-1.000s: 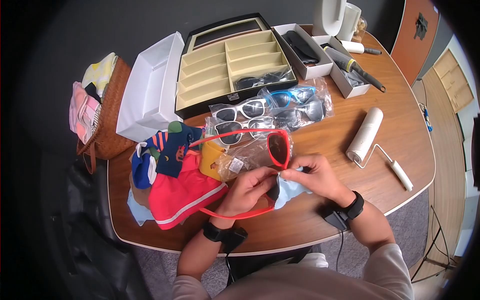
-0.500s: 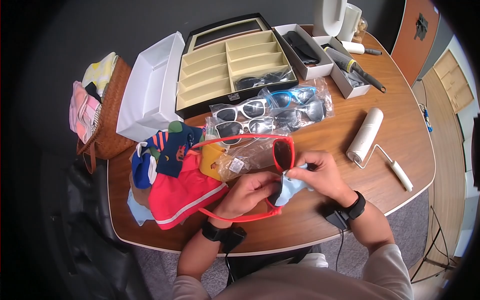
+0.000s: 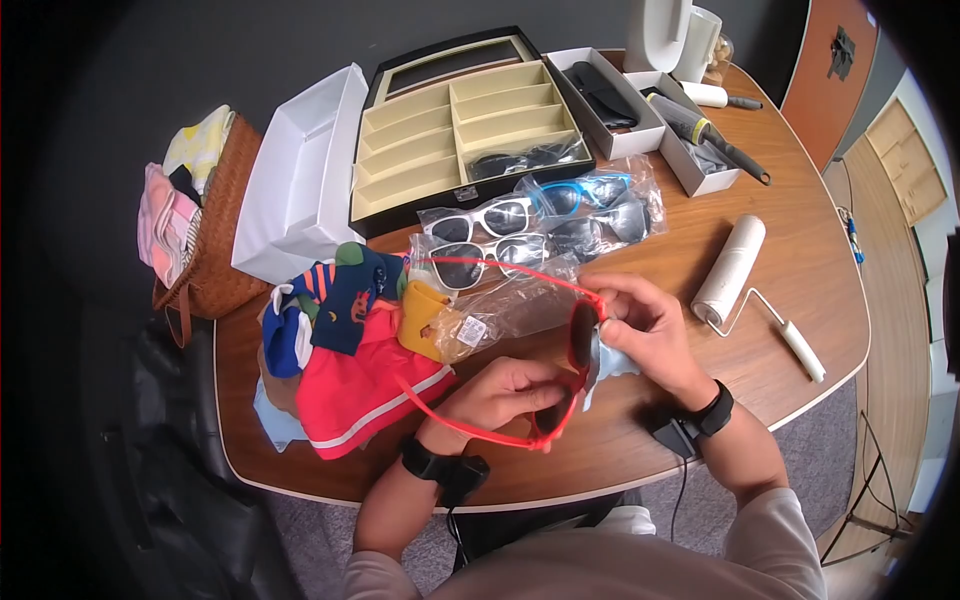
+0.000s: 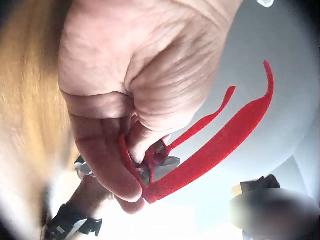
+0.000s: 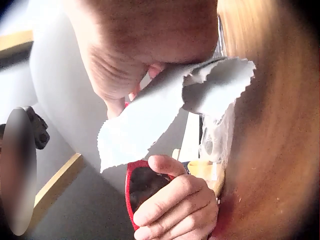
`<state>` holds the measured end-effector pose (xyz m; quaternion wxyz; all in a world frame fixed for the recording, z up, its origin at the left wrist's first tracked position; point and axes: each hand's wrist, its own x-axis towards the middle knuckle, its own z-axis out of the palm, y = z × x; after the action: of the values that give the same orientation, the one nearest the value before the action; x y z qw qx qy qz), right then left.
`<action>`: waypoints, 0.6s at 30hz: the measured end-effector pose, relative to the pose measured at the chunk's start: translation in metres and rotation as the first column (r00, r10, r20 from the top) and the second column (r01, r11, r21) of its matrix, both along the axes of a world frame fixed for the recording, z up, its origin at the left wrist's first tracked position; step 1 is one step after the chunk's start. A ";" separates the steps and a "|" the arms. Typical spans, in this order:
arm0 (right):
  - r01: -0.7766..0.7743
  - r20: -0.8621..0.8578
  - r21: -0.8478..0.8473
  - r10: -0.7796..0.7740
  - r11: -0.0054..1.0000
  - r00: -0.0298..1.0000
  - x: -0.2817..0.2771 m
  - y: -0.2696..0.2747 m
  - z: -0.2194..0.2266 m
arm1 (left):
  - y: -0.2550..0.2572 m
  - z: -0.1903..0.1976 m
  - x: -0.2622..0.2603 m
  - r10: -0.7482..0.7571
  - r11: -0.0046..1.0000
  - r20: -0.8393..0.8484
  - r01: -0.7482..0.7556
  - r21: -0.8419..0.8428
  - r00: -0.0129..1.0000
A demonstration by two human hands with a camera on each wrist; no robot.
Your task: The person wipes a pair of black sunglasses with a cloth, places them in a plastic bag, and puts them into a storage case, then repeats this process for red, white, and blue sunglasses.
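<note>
A pair of red sunglasses (image 3: 540, 274) is held up above the table's near side, both temple arms spread toward the left. My left hand (image 3: 505, 392) grips the front near one lens, thumb on the inner side. In the left wrist view the red temple arms (image 4: 215, 145) stick out beyond the fingers. At the other lens, my right hand (image 3: 648, 322) pinches the frame's upper corner together with a light blue cloth (image 3: 615, 364). The cloth (image 5: 142, 127) hangs with zigzag edges in the right wrist view, hiding part of the frame.
Bagged sunglasses (image 3: 490, 255) lie beyond the hands, before an open compartment case (image 3: 410, 150). Left are a clothes pile (image 3: 370, 385), a white box (image 3: 300, 180) and a wicker basket (image 3: 215, 230). A lint roller (image 3: 735, 265) lies right; small boxes (image 3: 710, 180) stand behind.
The sunglasses have turned, and their front has shifted right. My right hand has moved with the cloth from the middle of the front to the far lens's corner. My left hand still grips the near lens.
</note>
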<state>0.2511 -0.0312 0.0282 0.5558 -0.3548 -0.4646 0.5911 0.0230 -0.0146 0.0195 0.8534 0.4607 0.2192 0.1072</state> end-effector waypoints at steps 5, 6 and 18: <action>-0.050 0.009 -0.015 0.050 0.999 0.999 0.006 0.002 -0.006 | 0.003 0.005 -0.006 -0.022 0.983 0.032 0.027 -0.180 0.999; -0.044 -0.017 -0.025 0.043 0.999 0.999 0.005 0.002 -0.006 | 0.005 0.002 -0.008 -0.029 0.984 0.048 0.037 -0.175 0.998; 0.078 -0.308 -0.230 -0.149 0.970 0.940 0.015 0.013 -0.017 | 0.004 -0.019 -0.002 0.408 0.913 0.286 -0.392 -0.113 0.867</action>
<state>0.2665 -0.0184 0.0109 0.6161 -0.3375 -0.2794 0.6546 0.0214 -0.0110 0.0008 0.8473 0.3614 0.1788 0.3456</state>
